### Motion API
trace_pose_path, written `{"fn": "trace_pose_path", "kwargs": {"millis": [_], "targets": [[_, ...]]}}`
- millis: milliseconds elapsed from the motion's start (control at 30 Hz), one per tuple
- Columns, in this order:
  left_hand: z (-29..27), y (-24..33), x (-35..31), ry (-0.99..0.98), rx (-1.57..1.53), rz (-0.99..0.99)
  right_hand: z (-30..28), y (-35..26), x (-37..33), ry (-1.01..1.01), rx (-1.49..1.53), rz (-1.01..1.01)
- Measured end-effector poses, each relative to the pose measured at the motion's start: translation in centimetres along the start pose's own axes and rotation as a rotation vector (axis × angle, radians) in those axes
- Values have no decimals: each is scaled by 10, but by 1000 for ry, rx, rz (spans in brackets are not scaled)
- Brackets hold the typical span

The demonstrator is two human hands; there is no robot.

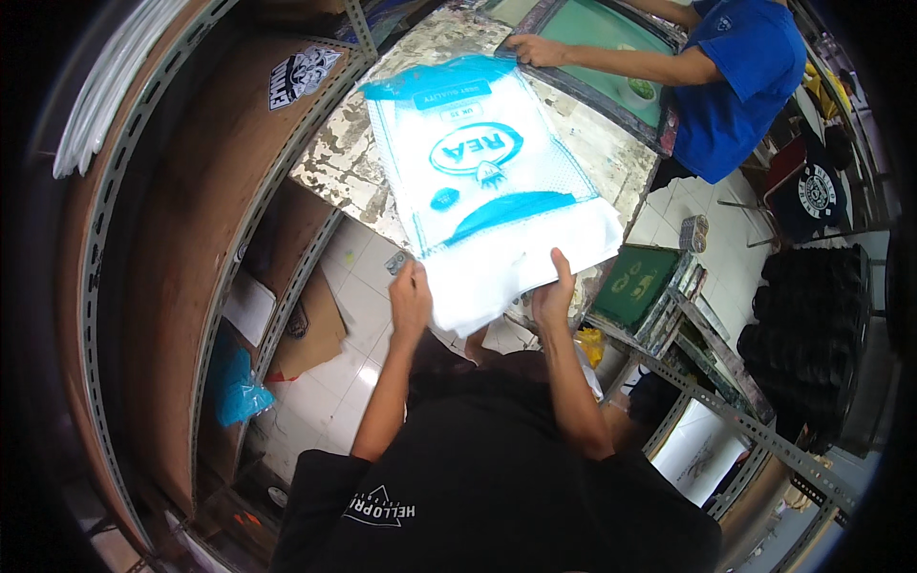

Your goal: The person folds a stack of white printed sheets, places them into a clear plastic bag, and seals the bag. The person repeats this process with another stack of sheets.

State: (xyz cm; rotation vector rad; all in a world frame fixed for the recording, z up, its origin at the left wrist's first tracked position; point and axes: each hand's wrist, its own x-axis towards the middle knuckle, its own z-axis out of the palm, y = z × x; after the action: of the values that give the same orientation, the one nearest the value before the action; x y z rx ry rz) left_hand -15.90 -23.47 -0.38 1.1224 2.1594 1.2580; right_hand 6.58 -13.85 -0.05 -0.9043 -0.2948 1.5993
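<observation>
Your left hand (411,298) pinches the near left corner of the bag (487,220), its fingers curled in tight. Your right hand (554,296) grips the near edge further right, thumb on top; you can't see from here how its lower fingers are set. The white and blue bag lies on the worn table (344,158), its near end jutting past the edge towards you. Glare hides whether this is 1 bag or several.

To handle it well, pull your 2 hands lightly apart so the white end lies taut, and move both at the same pace; film this thin would probably crease or skew if 1 side led. Lift a little, as the flaking tabletop could snag it.

The tightest spot is the far end: the co-worker's hand (540,51) rests on the green-meshed frame (611,43) just beside the bag's far corner. On your left, the shelf (177,248) limits elbow room. On your right, below the table, another screen (635,285) could catch a swinging sleeve.
</observation>
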Motion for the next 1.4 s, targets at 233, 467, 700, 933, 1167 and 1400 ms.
{"fn": "trace_pose_path", "kwargs": {"millis": [233, 467, 700, 933, 1167, 1400], "targets": [[14, 8, -16, -94, 99, -119, -19, -1, 13, 81, -209, 41], [4, -1, -36, -71, 362, 3, 1, -14, 19, 113, 47, 195], [8, 47, -89, -285, 422, 35, -50, -11, 53, 65, -257, 65], [-25, 86, -93, -723, 376, -85, -58, -26, 27, 416, -719, -379], [49, -48, -69, -234, 52, -384, -15, -65, 6, 65, -593, 98], [35, -6, -11, -79, -225, -243, 26, -51, 53, 9, -85, 356]]}}
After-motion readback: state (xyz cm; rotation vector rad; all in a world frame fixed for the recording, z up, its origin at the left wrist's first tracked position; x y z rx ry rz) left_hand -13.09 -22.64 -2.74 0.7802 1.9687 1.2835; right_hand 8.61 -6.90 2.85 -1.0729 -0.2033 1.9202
